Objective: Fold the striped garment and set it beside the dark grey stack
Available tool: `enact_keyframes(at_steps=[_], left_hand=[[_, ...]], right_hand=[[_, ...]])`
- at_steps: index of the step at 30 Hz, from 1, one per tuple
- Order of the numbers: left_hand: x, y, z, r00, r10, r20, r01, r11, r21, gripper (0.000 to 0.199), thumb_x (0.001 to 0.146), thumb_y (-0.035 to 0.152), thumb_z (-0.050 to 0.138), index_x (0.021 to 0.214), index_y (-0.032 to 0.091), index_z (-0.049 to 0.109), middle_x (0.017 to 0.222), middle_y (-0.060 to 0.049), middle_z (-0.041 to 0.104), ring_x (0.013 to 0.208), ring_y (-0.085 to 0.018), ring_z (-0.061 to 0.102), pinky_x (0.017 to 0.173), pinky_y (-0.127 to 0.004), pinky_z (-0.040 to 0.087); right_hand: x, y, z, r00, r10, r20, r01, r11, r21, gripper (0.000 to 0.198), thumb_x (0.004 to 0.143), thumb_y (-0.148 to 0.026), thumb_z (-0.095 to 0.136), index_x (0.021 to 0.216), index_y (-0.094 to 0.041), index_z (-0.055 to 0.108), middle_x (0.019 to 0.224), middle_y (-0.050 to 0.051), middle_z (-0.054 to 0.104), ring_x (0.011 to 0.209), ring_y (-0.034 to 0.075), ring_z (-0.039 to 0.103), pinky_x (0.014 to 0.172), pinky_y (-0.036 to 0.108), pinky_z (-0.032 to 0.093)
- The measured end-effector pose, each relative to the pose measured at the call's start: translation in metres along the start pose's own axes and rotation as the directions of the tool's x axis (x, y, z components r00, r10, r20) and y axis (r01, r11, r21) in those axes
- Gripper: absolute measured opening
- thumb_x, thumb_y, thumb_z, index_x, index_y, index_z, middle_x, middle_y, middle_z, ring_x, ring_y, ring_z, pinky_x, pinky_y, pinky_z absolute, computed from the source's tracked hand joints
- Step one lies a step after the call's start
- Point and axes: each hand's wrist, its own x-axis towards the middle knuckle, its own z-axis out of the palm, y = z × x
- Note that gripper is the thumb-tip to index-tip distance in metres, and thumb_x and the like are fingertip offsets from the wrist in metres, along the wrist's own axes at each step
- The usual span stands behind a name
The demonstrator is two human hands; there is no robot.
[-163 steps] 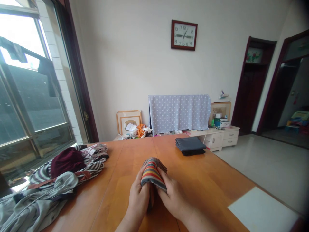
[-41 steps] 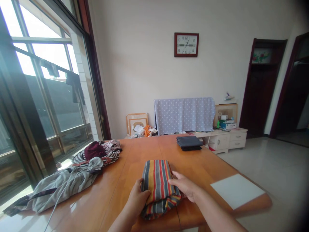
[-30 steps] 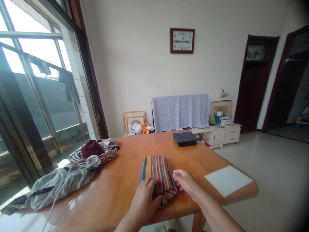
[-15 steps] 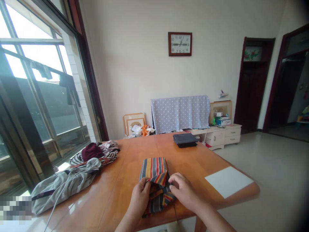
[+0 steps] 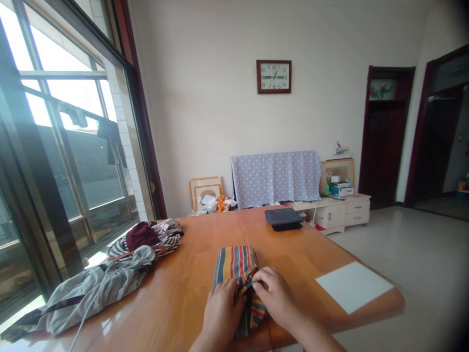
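A striped cloth garment (image 5: 234, 261) in grey, yellow and red lies partly folded near the table's front edge. Its far part is flat, while the near part is bunched between my hands. My left hand (image 5: 224, 305) presses over its left side, fingers curled on the fabric. From the right, my right hand (image 5: 273, 292) pinches a fold of the same cloth with thumb and fingers. The exact kind of garment cannot be made out. My palms hide some of the near folds.
The wooden table (image 5: 176, 283) carries a folded dark cloth stack (image 5: 284, 218) at the back. A white sheet (image 5: 354, 287) lies at the right. Along the left edge are a grey garment (image 5: 98, 288) and a maroon cloth (image 5: 142, 235). A thin cable (image 5: 85, 313) crosses the grey garment.
My left hand has moved right and over the cloth, and its near part is gathered closer between my hands. My right hand now pinches the fabric. The view has tilted up slightly.
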Motion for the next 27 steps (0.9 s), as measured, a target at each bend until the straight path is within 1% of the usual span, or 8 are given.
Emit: enact_keyframes(at_steps=[6,11,14,19,21,23,25,27], left_hand=[[0.003,0.002,-0.005,0.989,0.136,-0.049,-0.132,0.988,0.074,0.028,0.091,0.023,0.046,0.107,0.028,0.068,0.118,-0.005,0.069,0.111,-0.024,0.060,0.099,-0.035,0.036],[-0.006,0.001,0.000,0.975,0.178,0.130,-0.193,0.975,0.113,0.013,0.085,0.031,0.058,0.090,0.025,0.068,0.102,-0.005,0.071,0.098,-0.023,0.062,0.087,-0.030,0.041],[-0.009,0.003,0.000,0.973,0.166,0.160,-0.180,0.981,0.076,0.027,0.086,0.048,0.059,0.083,0.023,0.068,0.090,-0.004,0.069,0.088,-0.021,0.062,0.079,-0.027,0.041],[0.007,0.001,-0.012,0.997,0.052,0.059,-0.049,0.998,-0.047,0.052,0.099,0.054,0.030,0.079,0.021,0.065,0.076,-0.004,0.068,0.071,-0.017,0.061,0.065,-0.025,0.041],[0.018,-0.002,-0.015,0.998,0.058,0.009,-0.057,0.996,-0.061,0.049,0.100,0.050,0.029,0.088,0.022,0.067,0.085,-0.005,0.071,0.079,-0.019,0.064,0.071,-0.026,0.044],[0.028,-0.006,-0.014,0.993,0.120,-0.003,-0.120,0.992,-0.042,0.041,0.099,0.045,0.034,0.107,0.023,0.068,0.108,-0.008,0.072,0.102,-0.022,0.065,0.090,-0.030,0.045],[0.034,-0.011,-0.009,0.986,0.162,0.034,-0.163,0.986,0.026,0.041,0.096,0.041,0.042,0.128,0.025,0.062,0.136,-0.008,0.061,0.129,-0.025,0.052,0.109,-0.037,0.035],[0.036,-0.018,-0.001,0.982,0.146,0.121,-0.159,0.981,0.110,0.056,0.091,0.042,0.050,0.144,0.026,0.048,0.153,-0.006,0.044,0.144,-0.028,0.033,0.118,-0.045,0.024]], right_hand=[[-0.006,0.003,-0.007,1.000,0.020,0.015,-0.019,0.999,-0.034,0.012,0.082,-0.021,0.054,0.076,-0.023,0.064,0.085,0.002,0.066,0.087,0.020,0.059,0.078,0.028,0.041],[-0.010,0.008,-0.015,0.995,0.100,0.028,-0.101,0.995,0.025,0.019,0.085,-0.025,0.050,0.072,-0.022,0.062,0.076,0.000,0.066,0.078,0.018,0.061,0.071,0.026,0.042],[-0.007,0.008,-0.017,0.987,0.161,-0.016,-0.159,0.985,0.064,0.026,0.091,-0.033,0.046,0.076,-0.022,0.063,0.073,0.000,0.066,0.075,0.018,0.062,0.069,0.026,0.043],[0.010,0.001,-0.012,0.988,0.126,-0.084,-0.121,0.991,0.063,0.032,0.094,-0.039,0.040,0.089,-0.024,0.068,0.087,0.003,0.072,0.083,0.020,0.066,0.075,0.028,0.048],[0.020,-0.004,-0.006,0.996,0.042,-0.073,-0.041,0.999,0.014,0.035,0.095,-0.037,0.040,0.105,-0.024,0.070,0.108,0.006,0.072,0.101,0.022,0.065,0.090,0.031,0.048],[0.029,-0.009,0.002,0.999,-0.034,-0.002,0.034,0.998,-0.060,0.041,0.095,-0.035,0.038,0.124,-0.023,0.065,0.129,0.007,0.065,0.122,0.022,0.057,0.106,0.035,0.039],[0.035,-0.011,0.012,0.992,-0.061,0.109,0.076,0.987,-0.140,0.047,0.096,-0.035,0.037,0.138,-0.023,0.056,0.145,0.007,0.053,0.139,0.023,0.041,0.117,0.041,0.026],[0.037,-0.006,0.022,0.973,-0.027,0.229,0.074,0.977,-0.200,0.053,0.096,-0.037,0.037,0.146,-0.023,0.046,0.155,0.006,0.040,0.147,0.024,0.026,0.121,0.047,0.015]])
